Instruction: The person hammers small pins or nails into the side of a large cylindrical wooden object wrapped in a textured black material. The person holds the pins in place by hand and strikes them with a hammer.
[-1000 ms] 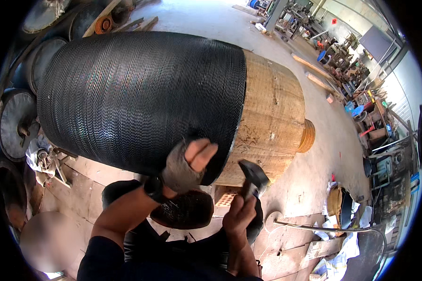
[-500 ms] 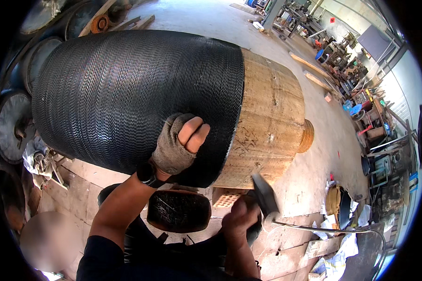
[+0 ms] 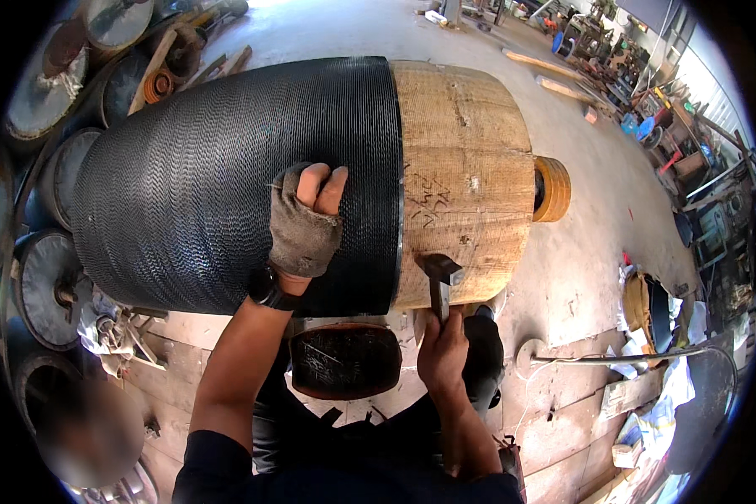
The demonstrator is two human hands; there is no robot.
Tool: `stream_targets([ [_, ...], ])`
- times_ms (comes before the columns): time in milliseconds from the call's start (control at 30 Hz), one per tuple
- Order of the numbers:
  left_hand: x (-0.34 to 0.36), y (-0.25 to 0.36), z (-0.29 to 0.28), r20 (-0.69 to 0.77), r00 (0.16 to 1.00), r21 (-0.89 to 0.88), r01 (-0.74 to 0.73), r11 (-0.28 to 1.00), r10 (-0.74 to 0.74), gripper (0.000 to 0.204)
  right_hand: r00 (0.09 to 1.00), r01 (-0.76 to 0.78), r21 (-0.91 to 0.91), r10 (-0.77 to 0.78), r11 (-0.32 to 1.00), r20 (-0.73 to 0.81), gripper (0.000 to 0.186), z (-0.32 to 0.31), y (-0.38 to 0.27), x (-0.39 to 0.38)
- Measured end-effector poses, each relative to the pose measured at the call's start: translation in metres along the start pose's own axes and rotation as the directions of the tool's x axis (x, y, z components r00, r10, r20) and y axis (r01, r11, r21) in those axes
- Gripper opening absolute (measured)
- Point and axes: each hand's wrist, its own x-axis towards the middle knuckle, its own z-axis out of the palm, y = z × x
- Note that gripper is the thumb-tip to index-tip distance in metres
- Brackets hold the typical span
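A large barrel-shaped roller lies across in front of me. Rows of black serrated strip [image 3: 185,185] cover its left and middle, and bare wood [image 3: 470,126] shows at its right end. My left hand [image 3: 305,223], in a worn grey glove with two bare fingers sticking out, rests curled on the black rows. Whatever its closed fingers may hold is hidden. Gripped in my bare right hand [image 3: 443,357] is a hammer [image 3: 442,277], its head up in front of the wood close to the black edge.
A dark open box [image 3: 344,391] holding thin metal pieces stands between my legs, below the roller. Round drums [image 3: 50,290] are stacked at the left. A metal rod [image 3: 630,359] on a round base, scraps and bags lie at the lower right; timber [image 3: 546,65] lies farther off.
My right hand has raised the hammer from below the roller to in front of its wood. My view has shifted and levelled. The left hand stays curled on the black rows.
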Motion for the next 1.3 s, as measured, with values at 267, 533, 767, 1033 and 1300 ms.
stream_targets([
  [267,-0.053,0.085,-0.008,0.117,0.983,-0.449,0.177,0.876,-0.139,0.036,0.999,-0.052,0.125,0.05,0.991,0.018,0.018,-0.012,-0.001,-0.019],
  [533,-0.047,0.09,-0.011,0.175,0.967,-0.503,0.248,0.828,-0.184,0.045,0.997,-0.048,0.148,0.038,0.988,0.067,0.016,-0.006,0.007,-0.02],
  [767,-0.032,0.093,-0.012,0.324,0.921,-0.412,0.344,0.844,-0.217,0.049,0.999,0.005,0.18,-0.013,0.984,0.042,0.016,-0.009,-0.009,-0.015],
  [1033,-0.031,0.102,-0.001,0.244,0.941,-0.325,0.307,0.895,-0.234,0.061,0.994,0.085,0.025,-0.087,0.996,0.063,0.024,-0.018,-0.021,-0.002],
  [1300,-0.028,0.106,-0.015,0.183,0.956,-0.381,0.285,0.879,-0.231,0.066,0.997,0.048,0.009,-0.049,0.999,0.055,0.02,-0.023,-0.029,0.003],
])
